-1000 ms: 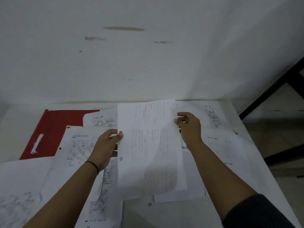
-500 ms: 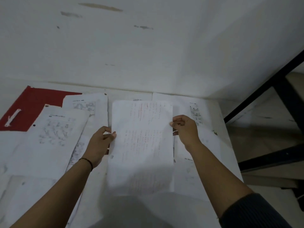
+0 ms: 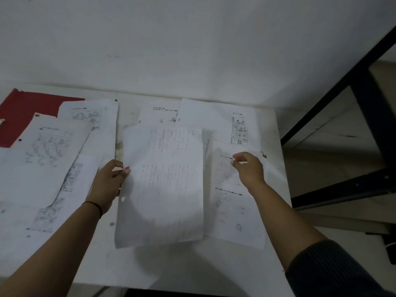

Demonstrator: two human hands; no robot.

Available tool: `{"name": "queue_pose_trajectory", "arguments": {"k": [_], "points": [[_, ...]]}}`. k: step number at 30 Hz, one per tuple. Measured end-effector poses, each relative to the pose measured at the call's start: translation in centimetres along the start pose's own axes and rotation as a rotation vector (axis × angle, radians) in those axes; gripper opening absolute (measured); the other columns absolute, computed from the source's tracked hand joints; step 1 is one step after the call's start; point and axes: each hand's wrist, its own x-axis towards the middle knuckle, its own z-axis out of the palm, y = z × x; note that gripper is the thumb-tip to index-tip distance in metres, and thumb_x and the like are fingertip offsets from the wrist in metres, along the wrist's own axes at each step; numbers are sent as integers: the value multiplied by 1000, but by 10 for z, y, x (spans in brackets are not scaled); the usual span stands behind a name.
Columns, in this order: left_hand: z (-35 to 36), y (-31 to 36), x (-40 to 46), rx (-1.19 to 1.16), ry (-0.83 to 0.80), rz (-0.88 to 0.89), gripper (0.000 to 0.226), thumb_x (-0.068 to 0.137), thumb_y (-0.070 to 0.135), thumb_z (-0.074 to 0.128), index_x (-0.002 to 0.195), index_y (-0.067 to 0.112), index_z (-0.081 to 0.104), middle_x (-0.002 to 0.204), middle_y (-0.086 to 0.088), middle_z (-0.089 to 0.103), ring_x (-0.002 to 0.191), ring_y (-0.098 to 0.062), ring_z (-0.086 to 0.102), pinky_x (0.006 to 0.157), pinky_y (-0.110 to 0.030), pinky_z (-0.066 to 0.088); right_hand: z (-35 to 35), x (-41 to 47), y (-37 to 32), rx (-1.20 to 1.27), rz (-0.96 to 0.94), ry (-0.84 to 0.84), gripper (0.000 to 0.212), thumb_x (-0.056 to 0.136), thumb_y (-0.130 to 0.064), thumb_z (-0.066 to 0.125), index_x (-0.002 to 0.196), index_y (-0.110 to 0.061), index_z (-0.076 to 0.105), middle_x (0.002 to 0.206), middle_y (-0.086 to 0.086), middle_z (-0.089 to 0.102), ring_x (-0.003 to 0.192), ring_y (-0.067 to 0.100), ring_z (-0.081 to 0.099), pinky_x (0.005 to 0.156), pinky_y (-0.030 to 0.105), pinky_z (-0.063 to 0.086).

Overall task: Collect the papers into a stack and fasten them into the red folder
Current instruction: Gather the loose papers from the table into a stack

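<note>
My left hand (image 3: 110, 182) pinches the left edge of a handwritten sheet (image 3: 162, 185) held just above the white table (image 3: 192, 266). My right hand (image 3: 249, 169) hovers to the right of that sheet with curled fingers, over a printed page (image 3: 233, 209) lying flat; no paper shows between its fingers. Other printed pages lie around: a back-right page (image 3: 216, 116), a back-middle page (image 3: 158, 114), and several overlapping left pages (image 3: 49, 159). The red folder (image 3: 23, 116) lies open at the back left, partly covered by papers, its white fastener (image 3: 1, 121) at the frame edge.
A white wall (image 3: 192, 39) rises directly behind the table. A black metal frame (image 3: 368, 99) stands to the right, beyond the table's right edge. The table's front edge runs along the bottom of the view.
My right hand has let go of the handwritten sheet's right edge and moved right over the flat page. My left hand alone holds the sheet. The view has swung to the right.
</note>
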Motion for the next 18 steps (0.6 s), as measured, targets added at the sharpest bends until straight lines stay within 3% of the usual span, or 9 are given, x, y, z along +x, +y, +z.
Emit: {"name": "queue_pose_trajectory", "arguments": {"k": [2, 5, 8, 14, 18], "points": [[3, 0, 0, 13, 6, -3, 18, 92, 22, 57, 75, 23, 50, 77, -12, 54, 72, -28, 52, 62, -40, 46, -6, 9, 17, -124, 32, 13, 30, 87, -16, 66, 116, -13, 61, 122, 7, 57, 112, 25, 54, 81, 26, 39], [10, -1, 2, 42, 22, -9, 17, 92, 22, 57, 76, 22, 50, 81, -14, 54, 72, -28, 52, 60, -37, 44, -15, 21, 35, -331, 133, 75, 53, 82, -26, 71, 130, -16, 51, 134, 14, 47, 122, 33, 45, 95, 40, 43], [18, -3, 7, 88, 29, -17, 15, 91, 24, 57, 79, 20, 49, 78, -10, 53, 74, -28, 51, 61, -36, 42, -22, 29, 42, -445, 276, 112, 72, 80, -31, 74, 139, -16, 36, 141, 18, 35, 129, 36, 34, 103, 47, 33], [31, 2, 11, 101, 49, -65, 15, 90, 24, 60, 78, 24, 51, 91, -18, 63, 76, -29, 54, 67, -44, 46, -21, 40, 44, -452, 314, 142, 84, 77, -16, 76, 142, -19, 23, 140, 23, 33, 128, 37, 34, 102, 49, 31], [36, 4, 14, 90, 58, -70, 14, 91, 18, 58, 79, 19, 50, 92, -16, 64, 64, -25, 52, 60, -32, 43, -23, 45, 45, -410, 295, 205, 83, 81, -4, 68, 146, -15, 17, 135, 21, 47, 127, 37, 39, 101, 47, 33]]}}
